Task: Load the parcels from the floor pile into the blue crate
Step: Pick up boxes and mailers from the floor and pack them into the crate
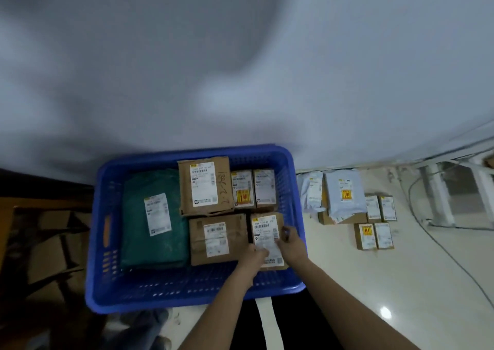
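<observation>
Blue crate (112, 216): stands on the floor against the wall, partly filled, its near strip of perforated bottom bare.
Parcel in hand (266, 229): a small brown carton with a white label, in the crate's right front corner, its long axis running from the person toward the wall.
Left hand (254, 257): at the carton's near left corner, fingers curled over the edge and gripping it.
Right hand (292, 244): on the carton's right side, fingers (286, 232) bent round its right edge, gripping it.
Loaded parcels: a green bag (149, 245) at the left; a large carton (204, 188) at the back; another carton (217, 238) just left of the held one, touching it; two small boxes (252, 188) side by side behind it.
Floor pile (344, 197): right of the crate and apart from it, holding pale mailer bags over a flat carton, with four small boxes beside and in front.
Key relation: the held carton lies directly under both hands, seemingly seated or nearly so; the pile lies to the right, so the right hand is the nearer one for the next pickup.
Judged stage: roughly half done; six parcels in the crate, a similar number on the floor.
</observation>
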`<action>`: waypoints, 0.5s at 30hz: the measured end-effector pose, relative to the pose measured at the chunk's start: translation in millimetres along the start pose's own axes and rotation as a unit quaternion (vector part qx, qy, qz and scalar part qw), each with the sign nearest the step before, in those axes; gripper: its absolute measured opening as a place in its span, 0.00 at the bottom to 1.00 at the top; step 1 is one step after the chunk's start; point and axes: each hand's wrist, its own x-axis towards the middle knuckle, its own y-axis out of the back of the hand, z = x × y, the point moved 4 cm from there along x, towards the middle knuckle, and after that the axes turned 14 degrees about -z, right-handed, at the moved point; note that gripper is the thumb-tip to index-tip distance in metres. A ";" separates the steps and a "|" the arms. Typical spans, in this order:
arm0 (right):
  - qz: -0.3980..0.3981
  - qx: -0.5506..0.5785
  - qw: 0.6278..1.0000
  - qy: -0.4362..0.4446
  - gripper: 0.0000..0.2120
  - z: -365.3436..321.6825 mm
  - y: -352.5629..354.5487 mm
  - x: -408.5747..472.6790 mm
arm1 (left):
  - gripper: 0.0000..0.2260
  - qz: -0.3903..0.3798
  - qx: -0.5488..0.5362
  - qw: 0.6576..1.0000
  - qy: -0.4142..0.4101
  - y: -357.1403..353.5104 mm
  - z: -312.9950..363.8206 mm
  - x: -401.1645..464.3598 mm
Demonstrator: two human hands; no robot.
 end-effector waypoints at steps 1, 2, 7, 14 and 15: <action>-0.003 -0.011 1.000 -0.010 0.21 6.9 -5.7 11.9 | 0.06 -0.003 -0.010 1.000 0.013 0.8 -5.8 9.6; -0.003 -0.009 1.000 -0.019 0.21 13.8 -11.4 24.2 | 0.04 -0.001 -0.012 1.000 0.024 2.4 -11.2 18.4; -0.005 0.058 0.998 -0.038 0.20 28.7 -28.2 85.0 | 0.23 -0.008 -0.013 1.000 0.018 16.7 -28.1 63.9; -0.040 0.075 0.996 -0.026 0.18 51.9 -38.2 144.8 | 0.23 0.006 -0.025 1.000 0.013 39.3 -50.2 125.1; -0.041 0.080 0.996 -0.026 0.17 53.4 -38.5 145.4 | 0.23 0.005 -0.026 1.000 0.009 40.0 -51.3 128.6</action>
